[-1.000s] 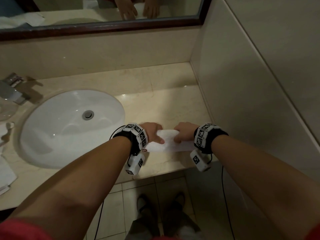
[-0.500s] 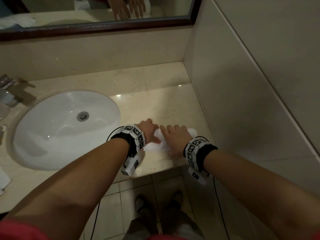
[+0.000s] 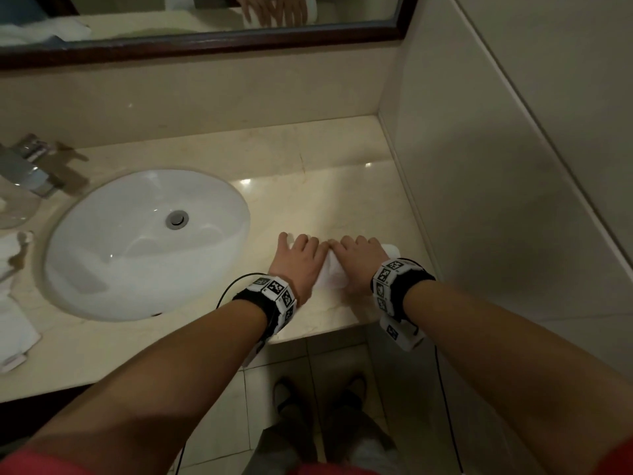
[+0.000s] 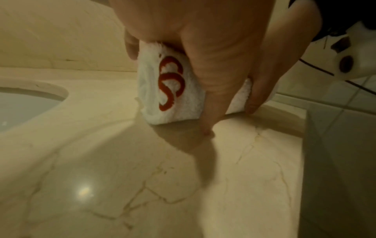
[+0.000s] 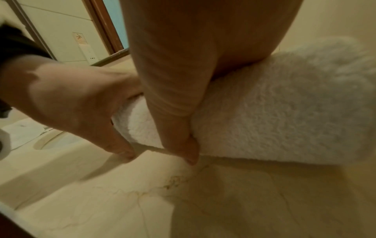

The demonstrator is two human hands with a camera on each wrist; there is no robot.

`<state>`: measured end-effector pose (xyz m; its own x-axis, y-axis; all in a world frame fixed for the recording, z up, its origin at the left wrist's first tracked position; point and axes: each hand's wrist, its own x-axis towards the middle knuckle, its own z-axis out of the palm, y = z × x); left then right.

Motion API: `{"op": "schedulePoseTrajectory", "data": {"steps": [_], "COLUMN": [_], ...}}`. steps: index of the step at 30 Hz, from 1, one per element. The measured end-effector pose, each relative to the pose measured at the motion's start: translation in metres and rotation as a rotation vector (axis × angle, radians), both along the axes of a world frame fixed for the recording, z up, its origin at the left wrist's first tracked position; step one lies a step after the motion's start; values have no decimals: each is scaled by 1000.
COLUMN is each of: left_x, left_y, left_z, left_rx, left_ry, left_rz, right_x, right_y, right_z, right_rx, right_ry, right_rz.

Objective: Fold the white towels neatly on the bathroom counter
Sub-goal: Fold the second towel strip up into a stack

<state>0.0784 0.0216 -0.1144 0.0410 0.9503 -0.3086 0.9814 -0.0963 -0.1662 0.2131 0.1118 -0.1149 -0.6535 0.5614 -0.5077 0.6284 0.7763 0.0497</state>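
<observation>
A white towel lies as a tight roll on the beige marble counter, near its front right corner. My left hand wraps the roll's left end, fingers over the far side and thumb on the near side. The left wrist view shows a red emblem on that end of the towel. My right hand covers the right part, with the palm on top. Its thumb presses the near side of the towel down at the counter. The roll's right tip sticks out past my right hand.
An oval white sink sits left of the hands, with a chrome faucet behind it. More white towels lie at the far left edge. A tiled wall bounds the counter on the right, close to the roll. A mirror hangs behind.
Both hands moved from pinching the towel's near edge to lying over it, farther from me. The flat strip has become a roll, shifted away from the counter's front edge.
</observation>
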Motion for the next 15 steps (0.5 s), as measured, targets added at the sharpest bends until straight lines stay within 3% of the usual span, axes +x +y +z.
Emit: {"op": "schedulePoseTrajectory", "data": {"steps": [9,15], "left_x": [12,9], "left_y": [8,9], "left_z": [0,25], "left_rx": [0,-23], "left_ry": [1,-84], "left_rz": [59,57], "right_x": [4,9], "right_y": [2,-3], "right_z": [0,22], "right_rx": [-40,-151], "right_ry": [41,75], "right_rz": [-44,-88]}}
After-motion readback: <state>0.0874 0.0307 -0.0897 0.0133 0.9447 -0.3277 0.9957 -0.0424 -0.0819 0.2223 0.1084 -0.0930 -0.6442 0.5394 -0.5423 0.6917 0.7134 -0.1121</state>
